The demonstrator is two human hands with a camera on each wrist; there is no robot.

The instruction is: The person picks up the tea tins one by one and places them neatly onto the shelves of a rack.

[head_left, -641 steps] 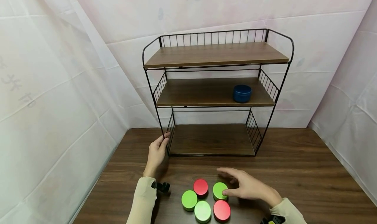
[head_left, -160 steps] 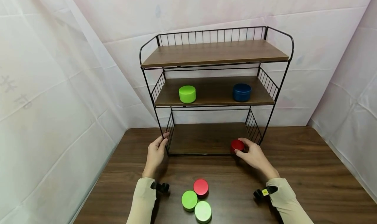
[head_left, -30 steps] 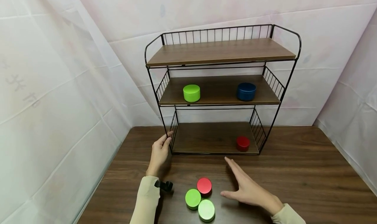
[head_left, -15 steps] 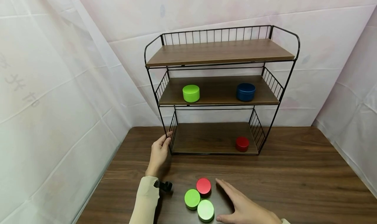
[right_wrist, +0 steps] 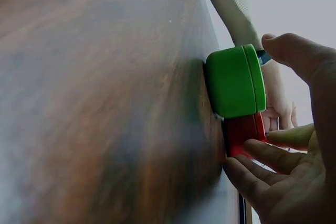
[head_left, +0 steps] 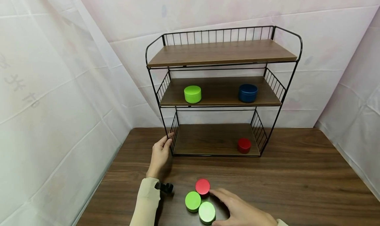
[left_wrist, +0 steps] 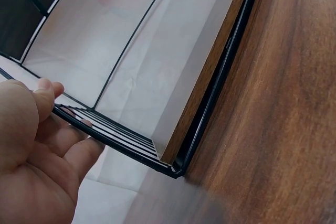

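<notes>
My left hand (head_left: 160, 153) grips the front left upright of a three-tier shelf rack (head_left: 222, 103); in the left wrist view, thumb and fingers (left_wrist: 84, 156) wrap its black wire side. My right hand (head_left: 237, 208) is at a cluster of round lidded tins on the table, thumb and fingers spread. Its fingertips are right at the red tin (head_left: 203, 187), and its thumb is near the light green tin (head_left: 207, 212). A second green tin (head_left: 193, 201) sits left of these. In the right wrist view, the fingers (right_wrist: 247, 179) reach beside the red tin, with the green tin (right_wrist: 233, 82) nearer the thumb.
On the rack's middle shelf stand a green tin (head_left: 192, 94) at left and a blue tin (head_left: 247, 93) at right. A red tin (head_left: 244, 145) sits at the bottom shelf's right. White cloth (head_left: 74, 87) hangs around the wooden table (head_left: 297, 179).
Earlier, a green tin went onto the middle shelf and a red tin onto the bottom shelf. Since then my right hand has moved down-left to the table tins; the red one shifted slightly left.
</notes>
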